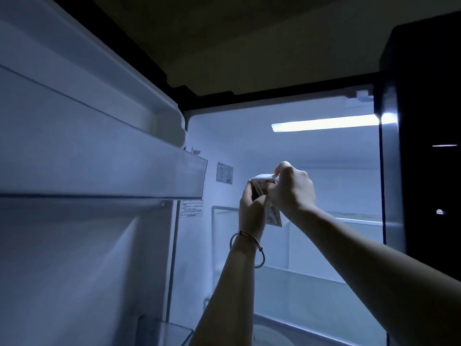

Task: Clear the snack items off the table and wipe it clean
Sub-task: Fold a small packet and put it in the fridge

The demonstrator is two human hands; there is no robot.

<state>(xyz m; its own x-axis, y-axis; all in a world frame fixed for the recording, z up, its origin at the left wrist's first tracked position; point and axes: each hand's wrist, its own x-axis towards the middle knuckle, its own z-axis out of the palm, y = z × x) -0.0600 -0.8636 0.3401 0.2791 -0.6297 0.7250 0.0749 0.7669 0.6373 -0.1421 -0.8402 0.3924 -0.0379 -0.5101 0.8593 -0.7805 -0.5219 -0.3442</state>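
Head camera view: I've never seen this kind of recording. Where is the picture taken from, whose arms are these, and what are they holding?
There is no machine here. The camera sits on a person's head, so you see their own two arms reaching forward. They stand at an open fridge. Its door, with shelves moulded in, swings out on the left, and the lit inside shows a light strip and a glass shelf. Both hands are raised in front of that inside. The left hand, with a bracelet on its wrist, grips a small packet from the side, while the right hand pinches its top. The picture is too dim to tell what the packet contains. No table shows in this picture.
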